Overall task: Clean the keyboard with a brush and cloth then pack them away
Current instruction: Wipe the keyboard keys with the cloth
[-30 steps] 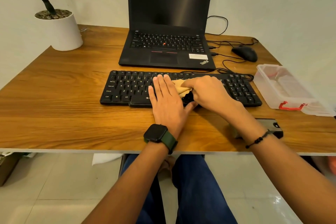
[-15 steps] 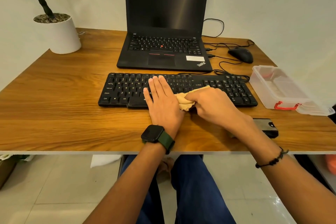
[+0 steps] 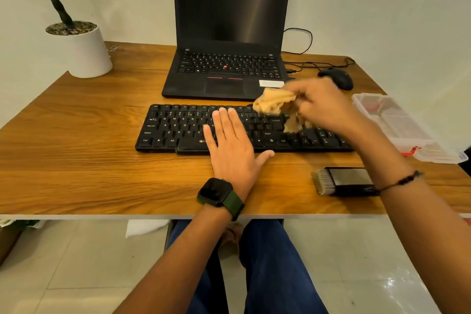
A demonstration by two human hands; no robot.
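Note:
A black keyboard lies across the middle of the wooden desk. My left hand rests flat on its centre keys, fingers straight. My right hand holds a crumpled tan cloth lifted above the keyboard's right half; both are motion-blurred. A flat brush with a black handle and pale bristles lies on the desk near the front edge, under my right forearm.
A black laptop stands open behind the keyboard. A black mouse and cables sit at the back right. A clear plastic box with a red clasp is at the right edge. A white plant pot stands at the back left.
My right hand has lifted the cloth off the keys and moved it up and to the right. My left hand stays flat on the keyboard. The brush has come into sight.

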